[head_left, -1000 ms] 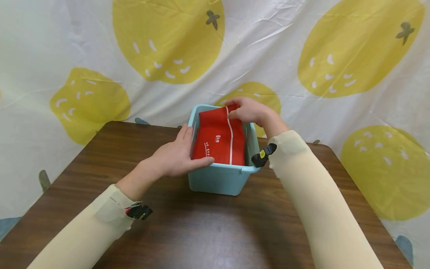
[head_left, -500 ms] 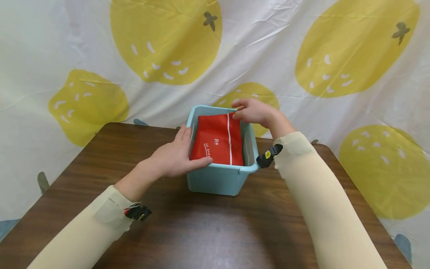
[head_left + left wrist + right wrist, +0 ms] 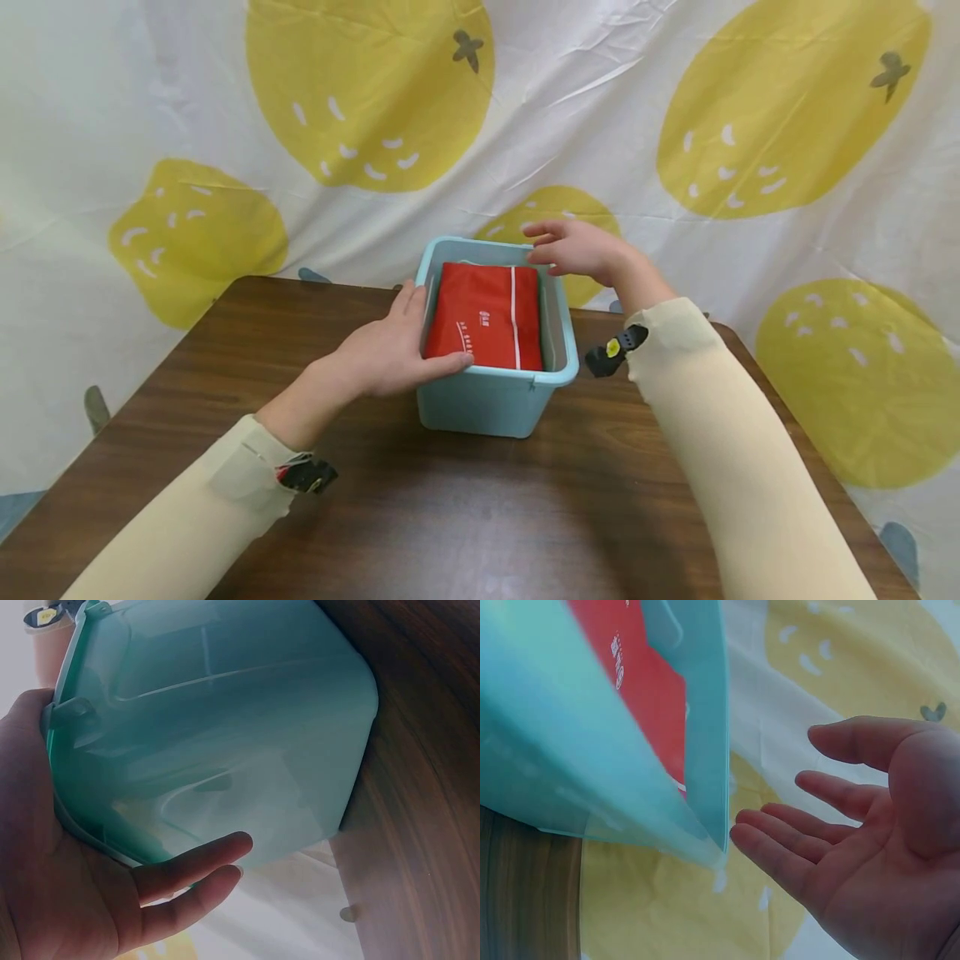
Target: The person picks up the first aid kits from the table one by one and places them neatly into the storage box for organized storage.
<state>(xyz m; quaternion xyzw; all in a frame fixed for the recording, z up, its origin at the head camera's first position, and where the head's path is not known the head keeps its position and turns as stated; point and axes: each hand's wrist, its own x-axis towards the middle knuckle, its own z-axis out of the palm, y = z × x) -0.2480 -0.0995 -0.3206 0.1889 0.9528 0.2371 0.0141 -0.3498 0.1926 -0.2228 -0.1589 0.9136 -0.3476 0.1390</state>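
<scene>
A light blue plastic bin (image 3: 480, 408) stands on the table. Inside it lies a folded red cloth (image 3: 487, 308) with a white stripe and small white print. My left hand (image 3: 382, 346) rests against the bin's near left corner, thumb along the front rim. In the left wrist view the fingers (image 3: 195, 862) of that hand extend loosely along the bin's outer side. Over the far right corner hovers my right hand (image 3: 573, 250), with nothing in it. The right wrist view shows the right hand's fingers (image 3: 780, 840) spread and relaxed, beside the bin's rim and apart from the cloth.
The dark wood-grain table (image 3: 480, 517) extends around the bin. Behind its far edge hangs a white curtain (image 3: 585, 100) printed with yellow fruit. Black straps with small devices (image 3: 615, 350) sit at both wrists.
My right hand has let go of the red cloth and drawn back right, off it. The cloth's far edge has dropped lower into the bin. The left hand stays at the rim.
</scene>
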